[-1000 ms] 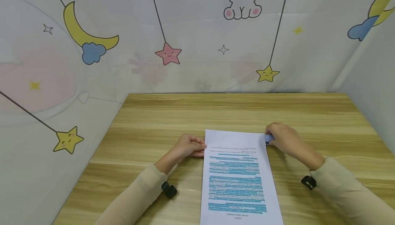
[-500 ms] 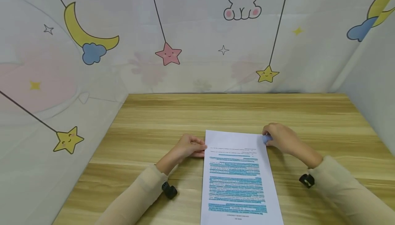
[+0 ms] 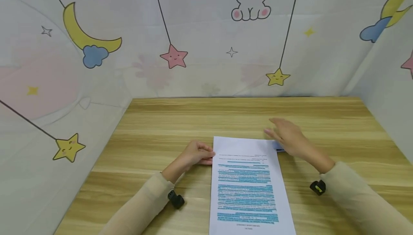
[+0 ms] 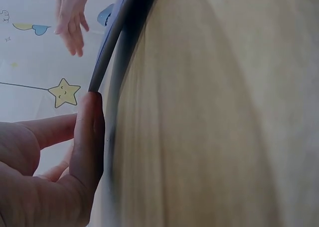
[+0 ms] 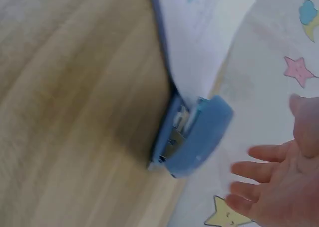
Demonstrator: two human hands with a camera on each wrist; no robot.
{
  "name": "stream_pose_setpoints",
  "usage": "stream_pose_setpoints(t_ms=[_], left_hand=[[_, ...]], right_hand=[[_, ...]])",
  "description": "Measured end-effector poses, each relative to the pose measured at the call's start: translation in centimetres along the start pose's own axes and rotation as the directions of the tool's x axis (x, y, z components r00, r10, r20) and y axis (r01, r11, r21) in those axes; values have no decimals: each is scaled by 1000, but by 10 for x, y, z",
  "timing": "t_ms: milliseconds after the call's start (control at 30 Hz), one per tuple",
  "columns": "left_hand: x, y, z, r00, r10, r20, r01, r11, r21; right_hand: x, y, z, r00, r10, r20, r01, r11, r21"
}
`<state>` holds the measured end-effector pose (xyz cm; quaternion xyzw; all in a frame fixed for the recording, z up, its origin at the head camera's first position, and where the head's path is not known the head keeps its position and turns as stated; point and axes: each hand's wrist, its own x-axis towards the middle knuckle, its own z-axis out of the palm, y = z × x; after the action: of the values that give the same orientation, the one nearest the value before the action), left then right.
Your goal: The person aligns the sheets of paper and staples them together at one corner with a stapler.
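Observation:
A printed document (image 3: 245, 192) with blue-highlighted lines lies lengthwise on the wooden table, text upside down in the head view. My left hand (image 3: 195, 152) holds its left edge near the top; in the left wrist view the fingertips (image 4: 90, 100) meet the edge. At the upper right corner sits a blue stapler (image 5: 199, 139), its jaws around the paper's corner and its top arm raised. Just above the stapler my right hand (image 3: 287, 136) hovers with fingers spread, apart from it in the right wrist view and slightly blurred.
The wooden table (image 3: 155, 120) ends at a white cloth backdrop (image 3: 206, 77) printed with moons, stars and a bear. Black wrist cameras (image 3: 175, 199) hang below both sleeves.
My right hand has let go of the stapler and lifted, its fingers opening away. The stapler had shifted slightly left onto the paper's corner before that. My left hand stays put.

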<state>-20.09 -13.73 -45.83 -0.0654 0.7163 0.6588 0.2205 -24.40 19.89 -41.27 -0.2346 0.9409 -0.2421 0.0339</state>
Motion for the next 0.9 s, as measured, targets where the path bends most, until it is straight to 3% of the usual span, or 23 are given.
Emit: stream_pose_setpoints(t_ms=[133, 500, 900], left_hand=[[-1, 1, 0, 1000, -2, 2, 2, 1000, 1], [1, 0, 3, 1000, -11, 2, 11, 1000, -26], [3, -2, 2, 1000, -5, 4, 5, 1000, -16]], right_hand=[[7, 1, 17, 999, -31, -23, 30, 999, -43], [19, 4, 45, 996, -24, -91, 11, 991, -133], [24, 7, 52, 999, 25, -29, -30, 983, -182]])
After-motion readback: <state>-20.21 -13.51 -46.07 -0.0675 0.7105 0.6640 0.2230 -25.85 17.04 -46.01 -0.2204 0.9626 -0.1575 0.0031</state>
